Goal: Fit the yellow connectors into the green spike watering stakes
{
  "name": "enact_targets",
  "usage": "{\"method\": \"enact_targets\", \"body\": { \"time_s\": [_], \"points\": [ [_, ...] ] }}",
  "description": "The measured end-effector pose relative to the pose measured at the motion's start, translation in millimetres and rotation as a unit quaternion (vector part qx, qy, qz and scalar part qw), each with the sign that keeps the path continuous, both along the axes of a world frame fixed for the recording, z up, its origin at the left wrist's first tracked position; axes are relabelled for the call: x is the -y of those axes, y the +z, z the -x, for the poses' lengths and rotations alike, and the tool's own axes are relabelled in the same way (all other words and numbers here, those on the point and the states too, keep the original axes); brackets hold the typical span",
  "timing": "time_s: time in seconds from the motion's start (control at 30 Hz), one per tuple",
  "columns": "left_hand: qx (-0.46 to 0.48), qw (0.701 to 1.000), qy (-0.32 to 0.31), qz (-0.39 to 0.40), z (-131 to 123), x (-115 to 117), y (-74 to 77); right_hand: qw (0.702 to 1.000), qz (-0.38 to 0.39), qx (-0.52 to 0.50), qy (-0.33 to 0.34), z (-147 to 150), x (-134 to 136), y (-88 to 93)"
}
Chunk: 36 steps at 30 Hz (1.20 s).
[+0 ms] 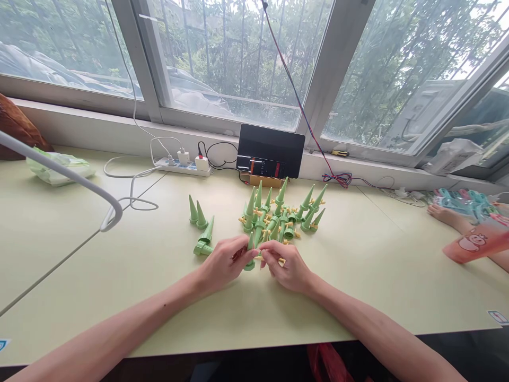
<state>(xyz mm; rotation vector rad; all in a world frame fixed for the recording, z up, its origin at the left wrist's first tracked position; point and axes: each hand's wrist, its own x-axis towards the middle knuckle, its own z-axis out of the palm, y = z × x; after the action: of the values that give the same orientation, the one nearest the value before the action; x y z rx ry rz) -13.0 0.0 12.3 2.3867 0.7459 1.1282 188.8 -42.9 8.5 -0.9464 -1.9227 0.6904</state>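
My left hand [226, 260] is closed around a green plant-watering spike [249, 266], its tip pointing up and its wide collar low. My right hand [289, 265] pinches a small yellow valve piece [258, 258] against the side of that spike; the fingers partly hide where the two meet. Just beyond my hands lies a cluster of green spikes [281, 196], many with yellow valves on them, some upright and some lying down. Left of it are several green spikes [201, 216] on which I see no yellow part.
A propped black tablet [270, 143] and a phone with a timer [264, 167] stand by the window. Left are a power strip [185, 165], a white cable and a tissue pack [59, 167]. Right, a pink cup [473, 241] stands near another person's hand [445, 215].
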Motion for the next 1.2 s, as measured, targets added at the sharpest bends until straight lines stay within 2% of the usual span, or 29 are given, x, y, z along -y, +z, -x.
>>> {"method": "enact_targets", "body": {
  "time_s": [0.87, 1.1, 1.2],
  "points": [
    [-0.003, 1.000, -0.020, 0.004, 0.5, 0.2, 0.7, 1.000, 0.018, -0.016, 0.005, 1.0, -0.2, -2.3],
    [-0.037, 0.998, -0.047, -0.013, -1.2, 2.3, -4.2, 1.000, -0.018, 0.006, -0.005, 2.6, -1.1, 2.1],
    [-0.043, 0.998, -0.038, -0.023, -2.4, 2.6, -5.2, 0.999, -0.034, 0.007, 0.003, 2.8, -2.5, 1.4]
  ]
}}
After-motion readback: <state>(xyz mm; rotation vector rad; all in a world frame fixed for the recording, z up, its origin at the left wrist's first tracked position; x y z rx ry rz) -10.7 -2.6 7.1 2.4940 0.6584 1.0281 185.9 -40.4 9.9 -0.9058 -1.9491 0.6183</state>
